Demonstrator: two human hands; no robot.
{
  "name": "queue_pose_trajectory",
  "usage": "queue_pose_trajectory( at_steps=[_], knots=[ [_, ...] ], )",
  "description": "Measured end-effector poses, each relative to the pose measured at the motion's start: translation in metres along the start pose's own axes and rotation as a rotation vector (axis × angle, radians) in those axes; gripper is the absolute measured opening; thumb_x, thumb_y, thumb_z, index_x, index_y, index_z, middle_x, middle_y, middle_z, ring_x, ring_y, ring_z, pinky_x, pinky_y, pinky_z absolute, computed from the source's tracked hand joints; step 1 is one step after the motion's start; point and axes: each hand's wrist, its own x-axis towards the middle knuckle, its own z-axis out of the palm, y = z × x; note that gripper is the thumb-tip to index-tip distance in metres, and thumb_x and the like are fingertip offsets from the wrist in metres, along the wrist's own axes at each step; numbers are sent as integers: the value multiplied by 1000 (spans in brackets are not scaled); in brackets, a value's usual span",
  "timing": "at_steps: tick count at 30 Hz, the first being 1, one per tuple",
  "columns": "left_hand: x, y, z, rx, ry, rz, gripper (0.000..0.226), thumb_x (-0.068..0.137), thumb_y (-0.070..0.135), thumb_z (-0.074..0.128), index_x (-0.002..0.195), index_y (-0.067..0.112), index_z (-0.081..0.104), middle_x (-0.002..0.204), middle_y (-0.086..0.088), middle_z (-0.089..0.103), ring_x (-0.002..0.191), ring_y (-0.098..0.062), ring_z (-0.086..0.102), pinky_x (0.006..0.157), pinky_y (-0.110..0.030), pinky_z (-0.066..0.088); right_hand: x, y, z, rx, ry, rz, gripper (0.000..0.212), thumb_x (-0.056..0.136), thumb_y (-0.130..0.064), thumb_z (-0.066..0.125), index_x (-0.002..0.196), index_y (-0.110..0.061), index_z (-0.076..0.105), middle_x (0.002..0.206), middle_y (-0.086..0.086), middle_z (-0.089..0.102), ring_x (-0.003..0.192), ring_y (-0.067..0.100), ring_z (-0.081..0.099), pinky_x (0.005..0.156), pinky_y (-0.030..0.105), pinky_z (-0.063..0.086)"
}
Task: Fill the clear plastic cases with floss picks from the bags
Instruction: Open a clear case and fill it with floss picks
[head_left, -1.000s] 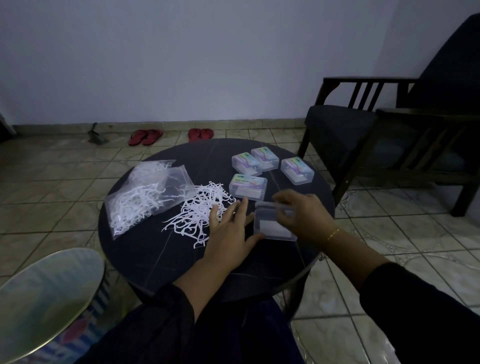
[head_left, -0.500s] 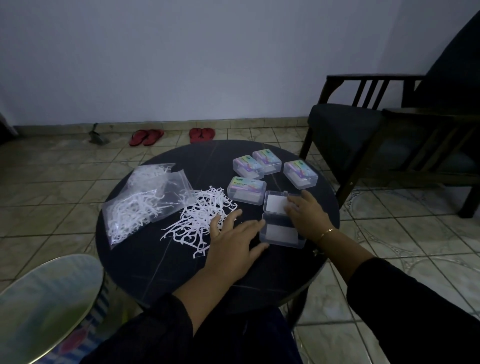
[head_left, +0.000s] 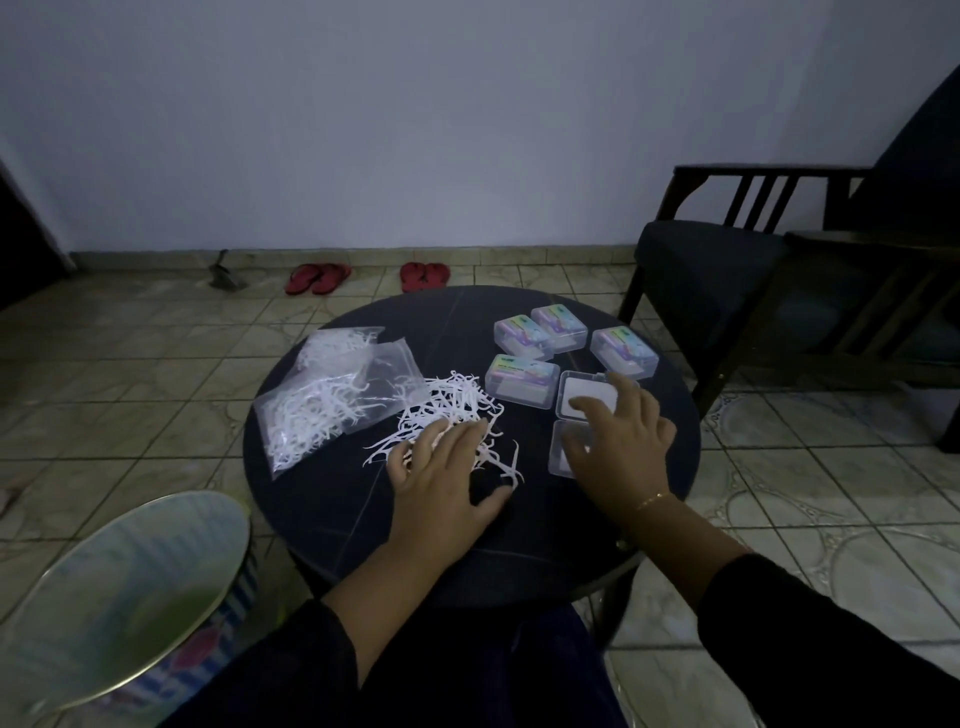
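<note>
On the round dark table (head_left: 332, 499), a loose pile of white floss picks (head_left: 457, 415) lies in the middle. My left hand (head_left: 447, 483) rests flat on the pile's near side, fingers spread. To the right, a clear plastic case (head_left: 582, 405) lies opened flat, lid and base side by side. My right hand (head_left: 623, 441) lies over it with straight fingers, covering much of the base. Several closed cases with colourful labels (head_left: 519, 376) stand behind it. Two clear bags of floss picks (head_left: 332, 395) lie at the table's left.
A dark wooden armchair (head_left: 779, 270) stands to the right of the table. A round metal-rimmed tin (head_left: 119, 597) sits at the lower left. Two pairs of red sandals (head_left: 363, 275) lie on the tiled floor by the far wall.
The case's lid was swung open and laid flat. My left hand moved left from the case onto the pile of picks. My right hand slid over the opened case.
</note>
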Motion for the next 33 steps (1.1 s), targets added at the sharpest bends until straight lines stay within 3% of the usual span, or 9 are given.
queue_pose_trajectory(
  at_steps=[3,5,12,18,22,33],
  knots=[
    [-4,-21,-10,50,-16,-18,74,67,72,46,127,28,53,126,12,57,127,-13,34,99,-39,18,-12,-18,-3,-74,-37,-138,35,92,-45,47,123,-31,57,132,-3,42,124,20,32,97,37,25],
    [-6,-32,-15,74,-34,-40,74,65,75,45,121,29,59,123,11,59,125,-14,35,98,-40,18,-17,-30,1,-153,-119,-190,38,93,-51,41,119,-30,61,123,-4,46,118,18,35,95,37,27],
    [-7,-39,-16,103,-40,-128,64,64,75,44,104,31,69,114,9,62,121,-15,35,93,-39,18,-12,-55,18,-331,-263,-147,60,91,-63,35,116,-16,64,129,3,43,123,24,30,95,41,24],
    [-7,-40,-14,85,-55,-165,48,75,65,60,106,30,69,123,10,57,130,-16,32,98,-38,13,-3,-65,32,-260,-259,-119,30,93,-33,50,115,-17,63,126,3,46,121,26,30,95,41,26],
    [-7,-40,-15,60,-75,-204,46,81,60,57,116,31,66,130,12,51,134,-15,25,100,-37,10,5,-69,29,-229,-280,-77,28,90,-21,48,113,-15,63,124,4,48,121,26,31,96,40,26],
    [-6,-40,-17,65,-121,-237,43,85,58,52,119,34,61,130,15,47,135,-13,20,100,-35,8,11,-68,27,-321,-357,-86,36,87,-38,56,115,-16,61,126,6,47,123,27,32,99,40,28]
  ],
)
